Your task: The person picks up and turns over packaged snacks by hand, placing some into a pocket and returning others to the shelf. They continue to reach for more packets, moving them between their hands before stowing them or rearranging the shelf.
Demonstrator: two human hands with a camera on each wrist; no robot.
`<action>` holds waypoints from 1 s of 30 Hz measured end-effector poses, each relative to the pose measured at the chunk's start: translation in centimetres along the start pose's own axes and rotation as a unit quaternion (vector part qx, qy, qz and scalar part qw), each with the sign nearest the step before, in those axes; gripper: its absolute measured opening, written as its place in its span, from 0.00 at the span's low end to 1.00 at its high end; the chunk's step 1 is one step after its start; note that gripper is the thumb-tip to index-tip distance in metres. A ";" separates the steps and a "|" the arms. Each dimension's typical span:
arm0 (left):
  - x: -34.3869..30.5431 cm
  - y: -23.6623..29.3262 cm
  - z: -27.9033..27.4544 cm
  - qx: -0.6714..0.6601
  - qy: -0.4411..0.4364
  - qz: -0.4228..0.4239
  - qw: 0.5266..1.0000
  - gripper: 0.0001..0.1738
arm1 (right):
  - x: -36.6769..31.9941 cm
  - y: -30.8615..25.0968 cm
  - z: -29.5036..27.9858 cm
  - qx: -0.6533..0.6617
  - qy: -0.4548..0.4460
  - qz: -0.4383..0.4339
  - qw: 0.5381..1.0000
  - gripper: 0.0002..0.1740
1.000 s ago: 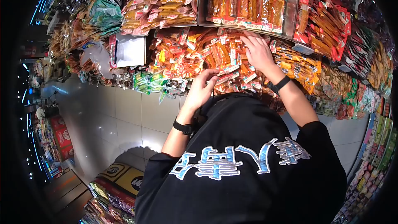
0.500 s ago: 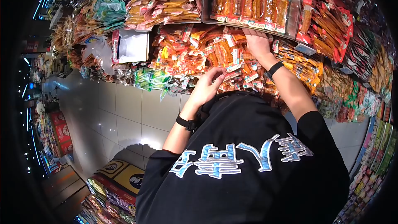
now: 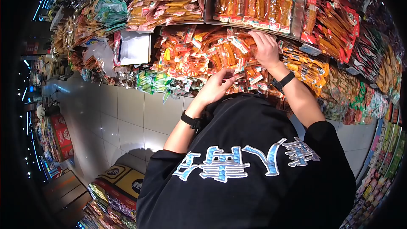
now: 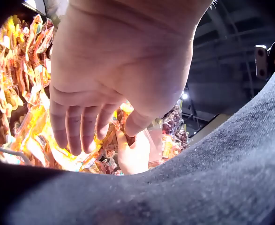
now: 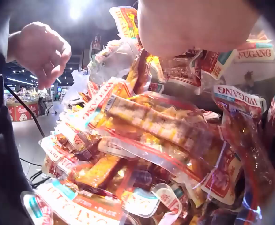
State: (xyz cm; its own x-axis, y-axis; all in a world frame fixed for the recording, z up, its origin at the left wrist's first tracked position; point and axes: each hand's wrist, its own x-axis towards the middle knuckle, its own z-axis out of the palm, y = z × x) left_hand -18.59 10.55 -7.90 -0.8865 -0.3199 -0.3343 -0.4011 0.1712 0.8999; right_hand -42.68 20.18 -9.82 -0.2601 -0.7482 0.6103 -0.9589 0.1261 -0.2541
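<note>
My right hand (image 3: 267, 51) reaches to the back of a heap of snack packets (image 3: 182, 57), its fingers extended at the packets just under the front edge of a display tray (image 3: 254, 29). In the right wrist view only the heel of this hand (image 5: 198, 23) shows, above WUGANG-labelled packets (image 5: 151, 124); its fingertips are hidden. Nearer my body, the left hand (image 3: 216, 85) hovers at the heap's front edge with loosely bent fingers. Seen in the left wrist view, the left palm (image 4: 114, 61) holds nothing.
The tray holds a row of upright WUGANG packets (image 3: 254, 4). Stacked snack packs (image 3: 167, 4) stand left of it, red packs (image 3: 330, 25) to its right. A white-topped box (image 3: 135, 50) and green packets (image 3: 152, 82) border the heap. Tiled floor (image 3: 131, 106) lies behind on the left.
My right hand went deeper under the tray edge, then drew back slightly. A labelled packet beside it has shifted and turned. The left hand moved right along the heap's front.
</note>
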 end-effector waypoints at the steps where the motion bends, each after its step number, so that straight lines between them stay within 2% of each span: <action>1: 0.3 0.0 0.2 0.017 0.002 0.006 1.000 0.21 | 0.0 -0.3 -0.1 0.016 0.007 0.012 1.000 0.24; 3: 1.3 -0.5 0.7 0.052 0.007 0.018 0.998 0.23 | -0.1 -0.7 0.4 0.046 0.020 0.058 0.997 0.24; 4: 2.0 -1.1 1.0 0.042 -0.005 0.032 0.999 0.29 | -0.3 -0.8 0.7 0.061 0.025 0.081 0.995 0.24; 7: 4.2 -2.1 2.3 0.120 -0.004 0.079 0.990 0.35 | -1.2 -0.8 2.1 0.081 0.035 0.143 0.986 0.21; 8: 4.7 -2.2 2.5 0.141 -0.026 0.064 0.988 0.39 | -1.4 -0.7 2.4 0.100 0.035 0.158 0.982 0.20; 12: 5.7 -1.8 3.1 0.167 -0.062 0.033 0.983 0.41 | -1.7 -1.2 2.5 0.160 0.059 0.180 0.969 0.18; 15: 6.4 -2.0 3.1 0.151 -0.055 0.029 0.986 0.42 | -1.7 -1.5 1.9 0.218 0.052 0.206 0.953 0.15; 18: 6.3 -1.9 3.2 0.100 0.017 0.056 0.993 0.40 | -1.2 -1.9 1.3 0.217 0.085 0.190 0.954 0.14; 21: 6.2 -1.3 3.1 -0.020 0.057 0.073 0.995 0.38 | -1.4 -2.1 1.2 0.269 0.038 0.281 0.921 0.14; 22: 6.4 -1.4 3.2 0.051 0.112 0.110 0.986 0.33 | -1.1 -2.6 0.9 0.302 0.071 0.269 0.912 0.15; 25: 5.8 0.4 2.4 -0.196 0.081 0.053 0.976 0.26 | -0.7 -3.5 0.9 0.391 0.063 0.274 0.876 0.15; 26: 5.5 1.4 2.0 -0.185 0.098 0.067 0.976 0.18 | -1.1 -3.5 1.0 0.374 0.026 0.278 0.884 0.16; 27: 6.0 0.6 1.7 -0.170 0.113 0.056 0.977 0.14 | -1.0 -3.7 0.8 0.337 0.012 0.261 0.905 0.15; 29: 6.6 -0.9 1.4 -0.236 0.088 0.058 0.966 0.12 | -0.5 -4.7 -1.0 0.308 0.019 0.234 0.922 0.14; 30: 6.4 -0.1 1.5 -0.269 0.109 0.042 0.956 0.09 | -0.9 -4.6 -1.1 0.312 0.019 0.256 0.915 0.13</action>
State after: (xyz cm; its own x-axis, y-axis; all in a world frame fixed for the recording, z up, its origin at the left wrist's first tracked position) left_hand -24.52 9.87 -10.53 -0.8176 -0.5228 -0.2413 -0.1020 -0.2809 0.9543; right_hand -38.17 21.00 -8.37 -0.6728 -0.6698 0.3141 -0.4616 0.0483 -0.8858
